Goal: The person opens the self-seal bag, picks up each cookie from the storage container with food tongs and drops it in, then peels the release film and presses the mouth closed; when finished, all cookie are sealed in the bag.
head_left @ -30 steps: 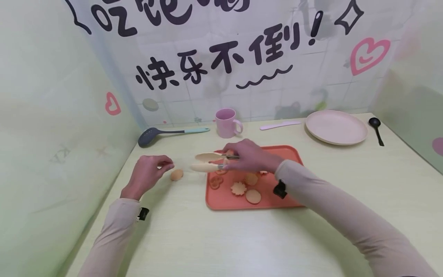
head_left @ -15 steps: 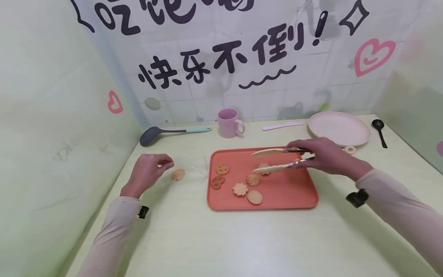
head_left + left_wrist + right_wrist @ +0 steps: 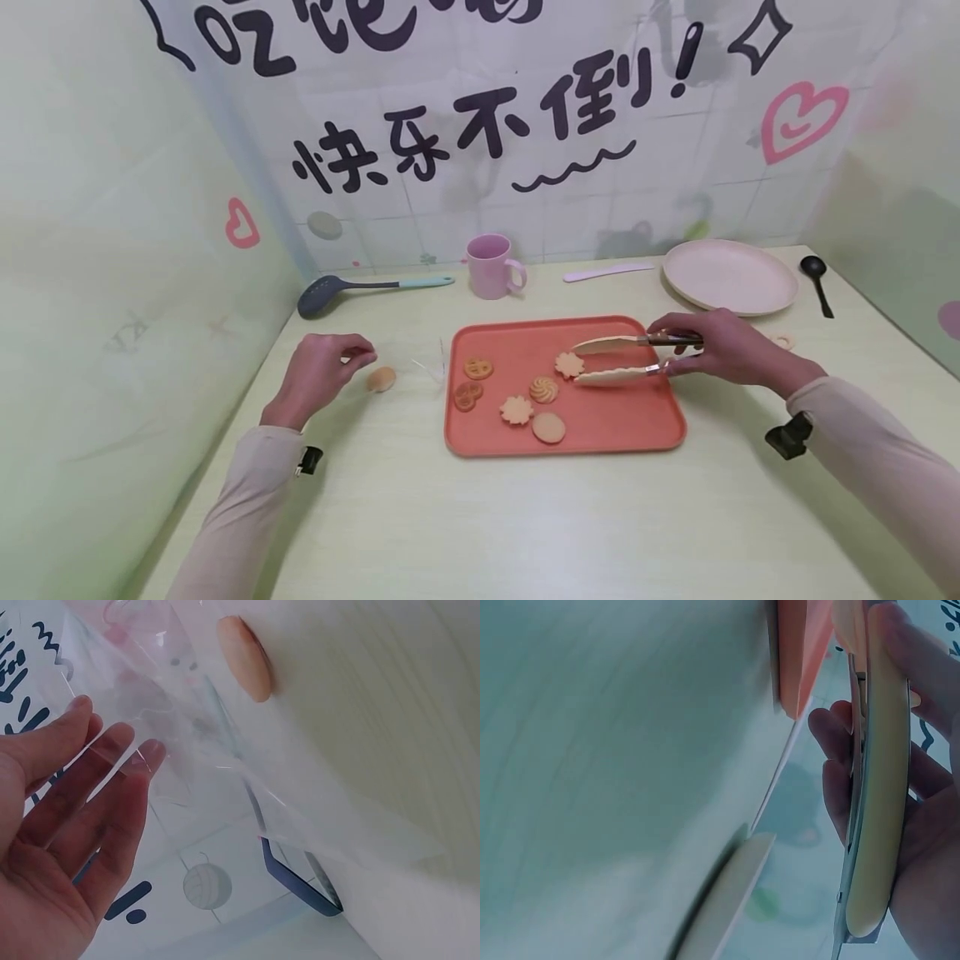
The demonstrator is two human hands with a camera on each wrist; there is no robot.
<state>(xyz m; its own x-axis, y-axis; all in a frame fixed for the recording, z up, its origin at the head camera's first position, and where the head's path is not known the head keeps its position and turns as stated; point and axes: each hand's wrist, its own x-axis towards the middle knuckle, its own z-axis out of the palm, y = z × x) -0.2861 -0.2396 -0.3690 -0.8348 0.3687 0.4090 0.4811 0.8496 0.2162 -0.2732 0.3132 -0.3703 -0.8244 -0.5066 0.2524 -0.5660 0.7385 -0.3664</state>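
Note:
My left hand [image 3: 321, 377] pinches the edge of a clear plastic bag [image 3: 172, 742] between thumb and fingers. A round cookie [image 3: 382, 379] lies by the bag; whether inside it I cannot tell. My right hand [image 3: 723, 350] grips a pair of tongs [image 3: 881, 787] with cream tips. Those spread tips reach over the right half of an orange tray [image 3: 637, 433], on either side of a flower-shaped cookie [image 3: 569, 365]. On the tray also lie a swirl cookie [image 3: 543, 390], another flower-shaped cookie [image 3: 517, 410], a plain round cookie [image 3: 549, 427] and two pretzel-like cookies [image 3: 468, 395].
Along the back stand a slotted spoon [image 3: 322, 296], a purple mug [image 3: 489, 271], a purple knife [image 3: 607, 272], a pink plate [image 3: 731, 279] and a black spoon [image 3: 813, 271]. A ring-shaped cookie [image 3: 783, 341] lies partly behind the right hand. Walls close in the table's sides.
My right hand has swung the tongs rightward from beside the bag, then lowered them around the flower-shaped cookie. My left hand has stayed put, still holding the bag.

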